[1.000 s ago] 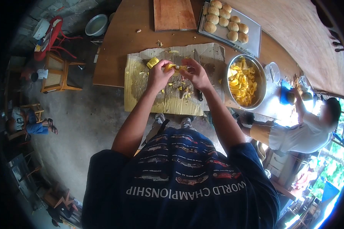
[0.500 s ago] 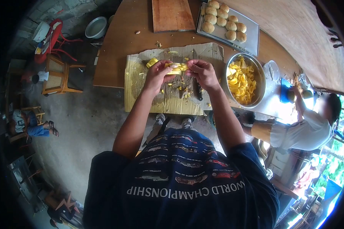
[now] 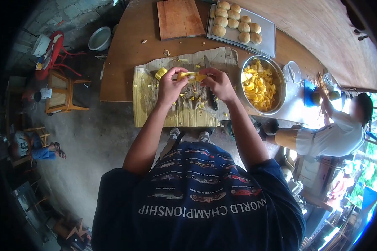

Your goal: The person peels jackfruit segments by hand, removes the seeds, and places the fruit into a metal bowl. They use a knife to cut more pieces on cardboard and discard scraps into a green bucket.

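My left hand [image 3: 171,87] and my right hand [image 3: 220,86] face each other above the cardboard sheet [image 3: 148,111]. Between their fingertips is a yellow jackfruit piece [image 3: 191,76], held at both ends, with a paler part showing in its middle. Left of it on the cardboard lies a thicker yellow chunk of jackfruit [image 3: 160,73]. Small yellow scraps and brownish bits are scattered beneath my hands. A knife [image 3: 213,101] with a dark handle lies by my right hand, its blade partly hidden under that hand.
Right of the cardboard stands a metal bowl [image 3: 284,90] of yellow jackfruit pieces, beside a clear plastic container [image 3: 292,72]. A tray [image 3: 266,39] of buns and a wooden board [image 3: 180,21] lie farther back. A co-worker [image 3: 339,131] handles something at the table's right end.
The view has shifted slightly, moving the table contents left in the picture. Both hands keep hold of the jackfruit piece, which now shows more of its yellow side.
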`<act>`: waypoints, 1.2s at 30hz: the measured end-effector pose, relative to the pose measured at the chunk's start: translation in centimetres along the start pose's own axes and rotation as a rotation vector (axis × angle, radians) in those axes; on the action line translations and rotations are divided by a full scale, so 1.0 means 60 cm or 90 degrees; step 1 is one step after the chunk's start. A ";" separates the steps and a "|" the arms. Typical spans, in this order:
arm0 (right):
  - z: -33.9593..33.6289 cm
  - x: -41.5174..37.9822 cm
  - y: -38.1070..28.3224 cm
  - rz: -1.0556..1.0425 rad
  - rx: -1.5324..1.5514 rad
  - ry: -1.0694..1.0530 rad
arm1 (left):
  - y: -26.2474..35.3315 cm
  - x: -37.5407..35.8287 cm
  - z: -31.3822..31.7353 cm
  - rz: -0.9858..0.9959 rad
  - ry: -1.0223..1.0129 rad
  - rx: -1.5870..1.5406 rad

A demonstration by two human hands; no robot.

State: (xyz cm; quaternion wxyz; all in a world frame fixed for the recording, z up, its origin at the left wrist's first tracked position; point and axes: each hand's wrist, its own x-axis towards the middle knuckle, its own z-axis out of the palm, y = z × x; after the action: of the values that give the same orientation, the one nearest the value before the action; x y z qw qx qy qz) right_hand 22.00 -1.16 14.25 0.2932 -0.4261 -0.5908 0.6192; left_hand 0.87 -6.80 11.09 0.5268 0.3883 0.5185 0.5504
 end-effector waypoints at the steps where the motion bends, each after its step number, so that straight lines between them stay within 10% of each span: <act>1: -0.002 -0.005 -0.015 -0.026 -0.173 -0.005 | 0.002 0.002 0.001 0.052 -0.003 0.092; 5: 0.032 -0.013 -0.041 -0.185 -0.260 0.107 | 0.028 -0.005 0.019 0.088 -0.001 0.192; 12: 0.017 -0.002 -0.006 -0.007 0.061 0.066 | 0.017 -0.003 0.012 0.042 -0.005 0.110; 16: 0.001 -0.010 -0.021 0.082 0.266 0.044 | 0.019 -0.012 0.016 -0.148 0.007 -0.251; 34: -0.074 -0.058 -0.024 0.121 0.308 0.092 | -0.006 0.008 0.038 -0.274 0.167 -0.412; 36: -0.106 -0.084 -0.044 0.115 0.156 0.161 | -0.030 0.014 0.001 -0.120 0.192 -0.345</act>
State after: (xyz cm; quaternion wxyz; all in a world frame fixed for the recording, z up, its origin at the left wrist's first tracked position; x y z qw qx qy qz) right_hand 29.53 -2.14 18.13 0.3583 -0.5130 -0.4289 0.6515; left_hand 1.10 -6.11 9.26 0.5769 0.0983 0.4588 0.6686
